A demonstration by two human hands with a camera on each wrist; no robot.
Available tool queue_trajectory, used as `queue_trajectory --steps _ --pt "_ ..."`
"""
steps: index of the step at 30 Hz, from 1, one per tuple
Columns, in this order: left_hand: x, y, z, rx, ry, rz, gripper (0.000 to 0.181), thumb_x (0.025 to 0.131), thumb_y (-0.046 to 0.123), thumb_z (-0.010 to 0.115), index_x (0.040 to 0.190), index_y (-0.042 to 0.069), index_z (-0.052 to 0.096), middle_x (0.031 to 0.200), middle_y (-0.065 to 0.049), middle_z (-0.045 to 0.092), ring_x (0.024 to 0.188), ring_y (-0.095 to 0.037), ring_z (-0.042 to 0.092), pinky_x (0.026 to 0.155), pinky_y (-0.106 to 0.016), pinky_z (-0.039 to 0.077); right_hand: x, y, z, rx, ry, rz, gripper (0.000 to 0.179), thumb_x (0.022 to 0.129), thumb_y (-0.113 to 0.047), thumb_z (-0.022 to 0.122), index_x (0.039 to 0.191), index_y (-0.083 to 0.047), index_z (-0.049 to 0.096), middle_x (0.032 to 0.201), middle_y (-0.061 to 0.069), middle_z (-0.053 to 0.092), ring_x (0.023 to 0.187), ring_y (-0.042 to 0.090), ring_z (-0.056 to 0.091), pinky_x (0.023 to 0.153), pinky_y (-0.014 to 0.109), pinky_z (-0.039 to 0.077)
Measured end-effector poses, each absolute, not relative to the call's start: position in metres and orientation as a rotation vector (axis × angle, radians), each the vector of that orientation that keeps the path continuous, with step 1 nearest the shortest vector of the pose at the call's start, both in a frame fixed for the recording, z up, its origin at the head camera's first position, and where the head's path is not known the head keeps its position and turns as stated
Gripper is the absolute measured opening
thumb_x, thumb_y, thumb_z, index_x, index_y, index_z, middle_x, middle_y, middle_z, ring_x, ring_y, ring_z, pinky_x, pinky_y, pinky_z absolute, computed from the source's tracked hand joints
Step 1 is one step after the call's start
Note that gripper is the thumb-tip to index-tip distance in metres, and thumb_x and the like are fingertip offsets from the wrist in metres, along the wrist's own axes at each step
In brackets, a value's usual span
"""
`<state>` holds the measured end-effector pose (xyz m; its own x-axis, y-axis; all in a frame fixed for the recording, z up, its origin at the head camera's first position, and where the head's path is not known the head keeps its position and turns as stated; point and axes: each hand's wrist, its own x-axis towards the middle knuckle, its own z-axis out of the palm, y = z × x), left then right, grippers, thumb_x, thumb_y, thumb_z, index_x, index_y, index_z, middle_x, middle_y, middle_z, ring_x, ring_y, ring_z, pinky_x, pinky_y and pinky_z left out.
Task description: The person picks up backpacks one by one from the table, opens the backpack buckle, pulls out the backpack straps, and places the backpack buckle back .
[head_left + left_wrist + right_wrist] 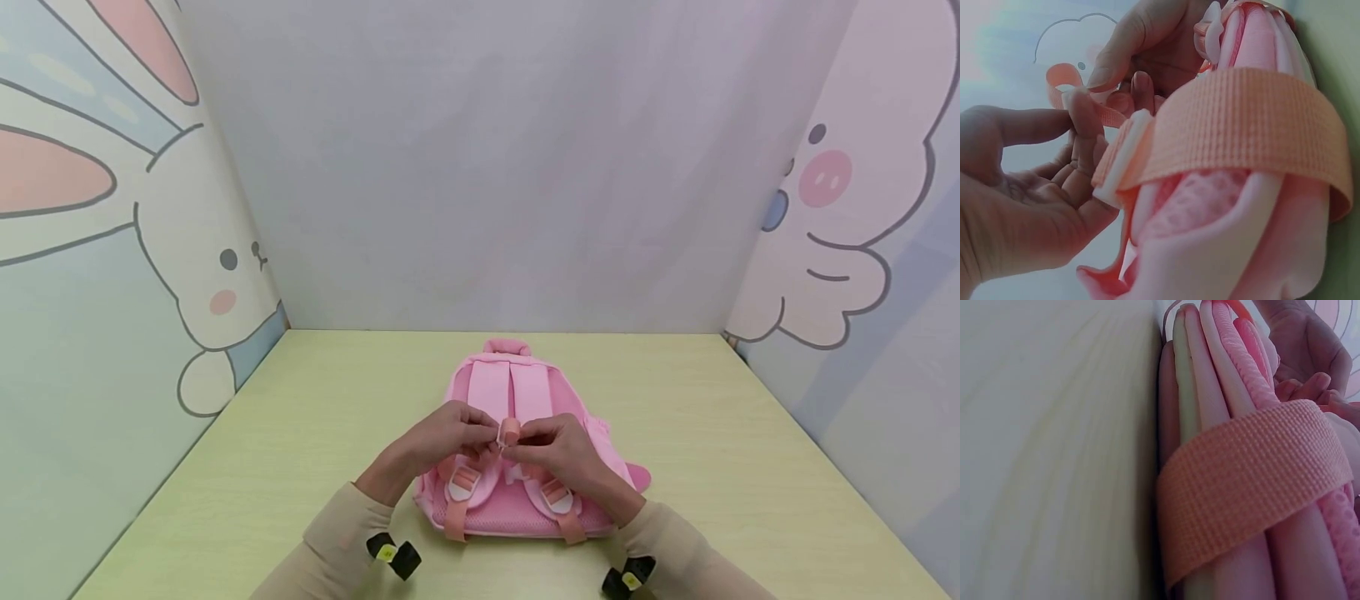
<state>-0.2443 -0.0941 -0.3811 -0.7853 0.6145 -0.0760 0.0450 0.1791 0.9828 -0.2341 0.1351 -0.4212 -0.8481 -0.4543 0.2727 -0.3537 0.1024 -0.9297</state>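
Note:
A pink backpack [517, 523] lies on the table with its shoulder straps facing up. Above its middle, my left hand [452, 437] and right hand [566, 454] meet, pinching a narrow salmon webbing strap [510, 431] between thumbs and fingers. That strap forms a small loop [1060, 74] at the fingertips in the left wrist view. A small white part beside the left fingertips is too small to identify. Below the hands, white adjuster buckles [462, 482] carry wider salmon straps [1241, 125] down to the bag's bottom edge. The right wrist view shows the left hand [1310, 350] beyond the bag.
The pale wooden table [300, 400] extends around the bag. A plain grey wall [487, 167] stands behind, with a rabbit-printed panel [202, 283] at left and another cartoon panel [847, 208] at right. The bag's carry handle [507, 346] points toward the back.

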Motion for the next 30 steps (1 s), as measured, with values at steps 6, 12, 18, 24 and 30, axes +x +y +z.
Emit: queue_trajectory --steps 6,12,18,24,30 --pt "-0.2445 -0.0939 -0.3822 0.592 1.966 1.669 0.022 0.100 0.011 0.056 0.099 -0.007 0.068 0.077 -0.005 0.061 0.069 -0.015 0.054 0.065 -0.025 0.048 -0.2356 0.1349 -0.4232 -0.843 2.293 -1.864 0.011 0.087 -0.017 0.080 0.092 -0.008 0.078 0.070 0.000 0.064 0.056 0.005 0.046 0.047 0.019 0.037" --pt "-0.2448 -0.0942 -0.3839 0.617 1.927 1.667 0.022 0.099 0.009 0.056 0.098 -0.010 0.068 0.075 -0.004 0.060 0.067 -0.013 0.054 0.062 -0.023 0.047 -0.2360 0.1348 -0.4240 -0.810 2.298 -1.862 0.011 0.087 -0.022 0.080 0.092 -0.012 0.079 0.069 0.000 0.063 0.056 0.006 0.046 0.047 0.019 0.037" --pt "-0.2480 -0.0967 -0.3846 0.640 1.918 1.642 0.021 0.099 0.009 0.058 0.100 -0.009 0.069 0.076 -0.005 0.062 0.068 -0.013 0.057 0.064 -0.024 0.049 -0.2344 0.1345 -0.4220 -0.801 2.310 -1.853 0.013 0.087 -0.022 0.080 0.091 -0.011 0.078 0.068 0.000 0.063 0.057 0.007 0.047 0.048 0.020 0.037" --pt "-0.2516 -0.0975 -0.3865 0.544 1.795 1.696 0.019 0.099 0.012 0.057 0.092 -0.002 0.069 0.075 -0.006 0.062 0.066 -0.014 0.057 0.063 -0.024 0.050 -0.2334 0.1334 -0.4218 -0.792 2.316 -1.862 0.013 0.086 -0.017 0.080 0.095 -0.008 0.079 0.076 0.004 0.069 0.059 0.007 0.050 0.049 0.019 0.039" --pt "-0.2510 -0.0964 -0.3880 0.572 1.789 1.682 0.024 0.100 0.017 0.056 0.088 0.000 0.069 0.073 -0.004 0.061 0.065 -0.013 0.055 0.062 -0.024 0.048 -0.2324 0.1331 -0.4232 -0.786 2.272 -1.899 0.014 0.086 -0.012 0.079 0.100 -0.007 0.078 0.083 0.003 0.072 0.060 0.007 0.052 0.050 0.019 0.040"
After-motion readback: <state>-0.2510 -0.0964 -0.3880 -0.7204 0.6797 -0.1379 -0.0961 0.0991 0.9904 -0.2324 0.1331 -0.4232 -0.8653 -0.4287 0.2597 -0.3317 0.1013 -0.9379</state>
